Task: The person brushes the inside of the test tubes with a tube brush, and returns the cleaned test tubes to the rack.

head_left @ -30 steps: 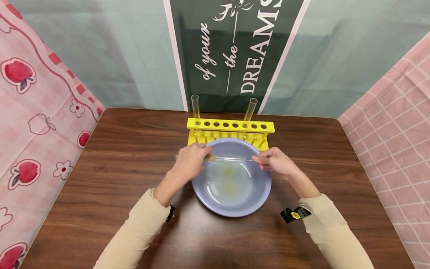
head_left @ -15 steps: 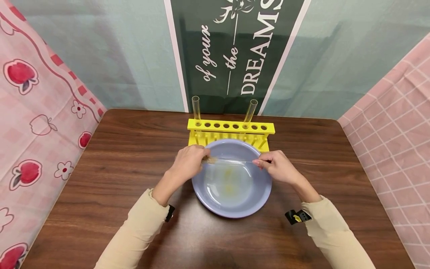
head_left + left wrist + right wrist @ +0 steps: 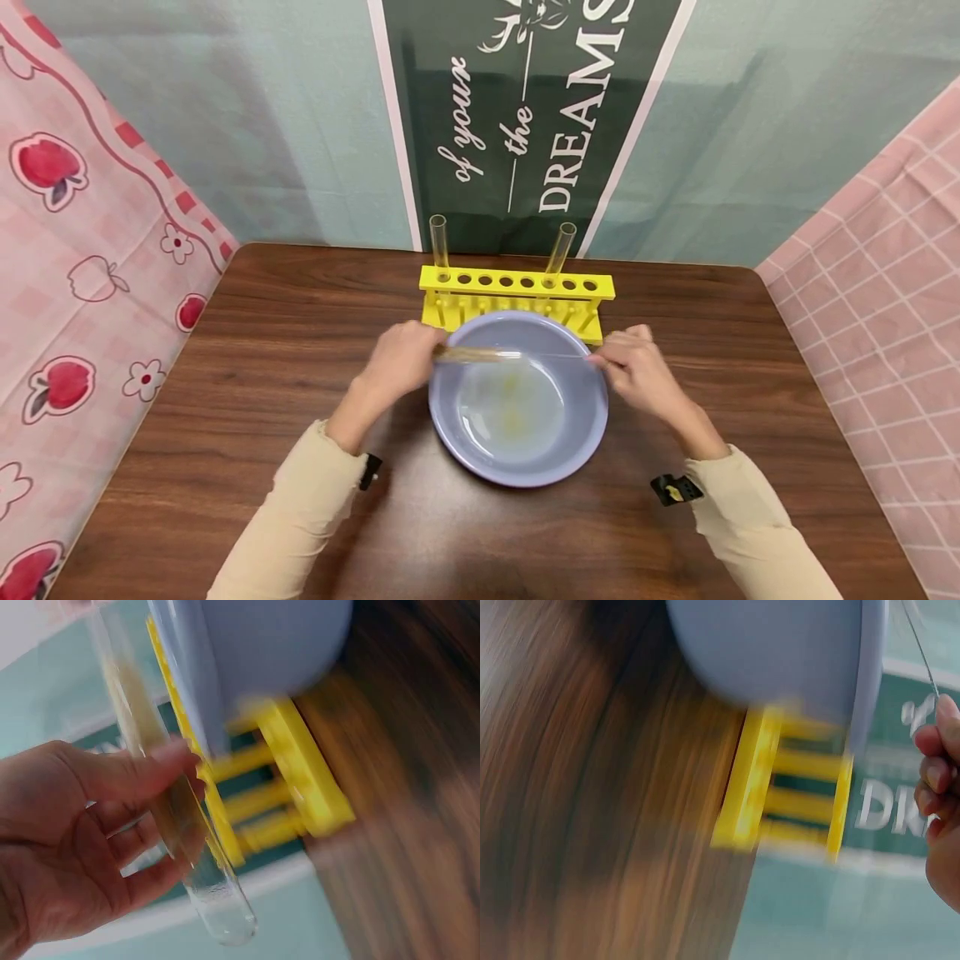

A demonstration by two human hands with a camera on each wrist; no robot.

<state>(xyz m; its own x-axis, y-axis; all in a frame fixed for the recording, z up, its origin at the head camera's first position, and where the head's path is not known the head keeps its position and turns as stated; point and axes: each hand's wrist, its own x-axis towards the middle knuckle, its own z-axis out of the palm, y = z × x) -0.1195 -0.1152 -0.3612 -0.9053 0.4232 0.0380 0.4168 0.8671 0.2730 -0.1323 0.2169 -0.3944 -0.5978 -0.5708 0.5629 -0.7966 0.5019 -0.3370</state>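
Over the basin, my left hand [image 3: 396,360] grips a clear glass test tube [image 3: 225,911], its rounded end sticking out past the fingers in the left wrist view. Tan bristles of a test tube brush [image 3: 133,701] show inside the glass. The brush's thin wire handle [image 3: 924,660] runs across to my right hand [image 3: 636,367], which pinches it between thumb and fingers. Below both hands sits a lavender basin [image 3: 517,477] holding water with yellowish marks at its bottom. In the right wrist view, only part of the right hand is visible, at the right edge.
Directly behind the basin stands a yellow test tube rack [image 3: 517,286]. It carries two upright glass tubes, a left one [image 3: 439,246] and a right one [image 3: 560,250]. All stand on a brown wooden table [image 3: 300,333], with cloth hangings on three sides.
My hands have moved apart, the left leftward and the right rightward. More of the tan bristles now shows right of the left hand. The basin and rack stay put.
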